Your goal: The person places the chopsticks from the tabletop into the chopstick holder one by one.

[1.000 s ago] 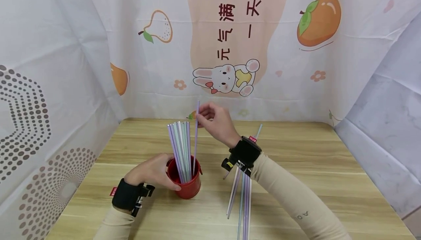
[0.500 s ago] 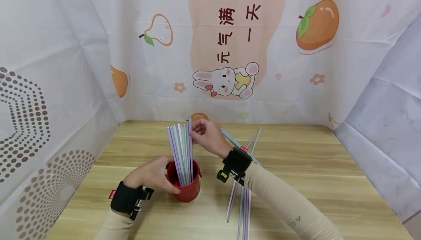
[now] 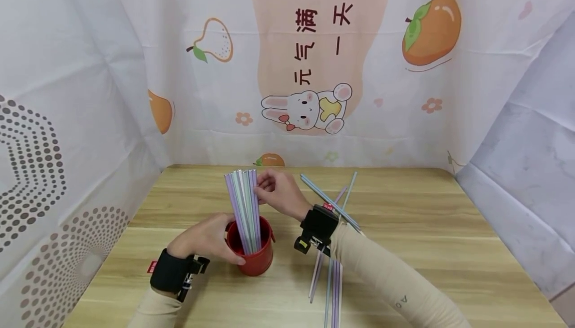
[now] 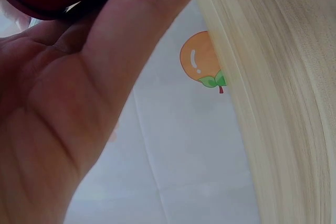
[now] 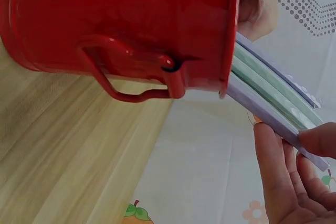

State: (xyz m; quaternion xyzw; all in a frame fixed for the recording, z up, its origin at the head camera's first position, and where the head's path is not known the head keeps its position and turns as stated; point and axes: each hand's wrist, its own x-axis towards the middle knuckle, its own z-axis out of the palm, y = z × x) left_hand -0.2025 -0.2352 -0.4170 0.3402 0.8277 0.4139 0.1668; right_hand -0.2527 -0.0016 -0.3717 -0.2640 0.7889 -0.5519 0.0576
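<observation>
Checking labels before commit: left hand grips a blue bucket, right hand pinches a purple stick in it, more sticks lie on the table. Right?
One fix: the bucket is red, not blue, as the right wrist view shows. The rest stands: left hand grips it, right hand pinches a purple stick in it, more sticks lie on the table.

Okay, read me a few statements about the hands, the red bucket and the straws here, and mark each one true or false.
1. The left hand holds the red bucket. True.
2. The red bucket lies on its side. False: it stands upright on the wooden table.
3. The right hand pinches a purple straw. True.
4. Every straw is in the red bucket. False: loose straws lie on the table, to its right.
5. The loose straws are all purple. False: blue ones lie among them.
</observation>
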